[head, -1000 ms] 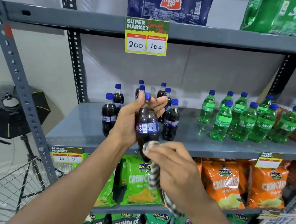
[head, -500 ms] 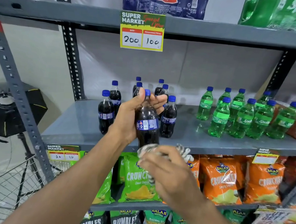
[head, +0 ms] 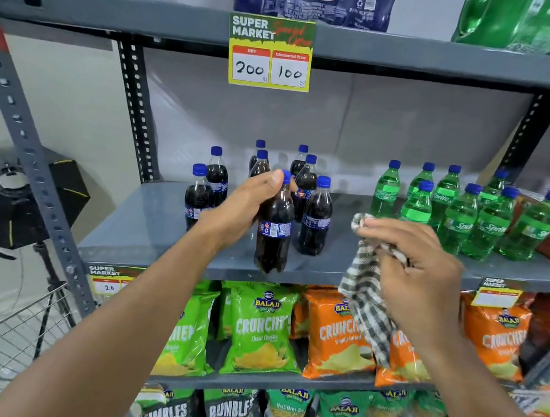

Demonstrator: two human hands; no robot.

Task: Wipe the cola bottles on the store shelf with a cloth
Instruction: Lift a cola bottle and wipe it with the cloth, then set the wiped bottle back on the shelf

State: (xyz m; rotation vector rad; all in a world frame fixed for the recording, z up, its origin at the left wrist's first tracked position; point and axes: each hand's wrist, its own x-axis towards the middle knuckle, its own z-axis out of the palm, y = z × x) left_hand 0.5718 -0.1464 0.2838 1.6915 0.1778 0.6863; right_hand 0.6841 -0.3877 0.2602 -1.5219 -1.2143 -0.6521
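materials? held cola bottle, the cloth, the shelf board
Cola bottle: looks like clear glossy plastic, dark liquid showing through, blue cap. Cloth: soft woven fabric, checked dark and white, hanging limp. Shelf board: likely painted metal, smooth grey with a dull sheen.

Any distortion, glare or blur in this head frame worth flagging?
Head view: wide-angle bending bows the grey metal shelf upright; soft glare streaks the dark cola bottle in the left hand; the checked cloth in the right hand stays sharp.
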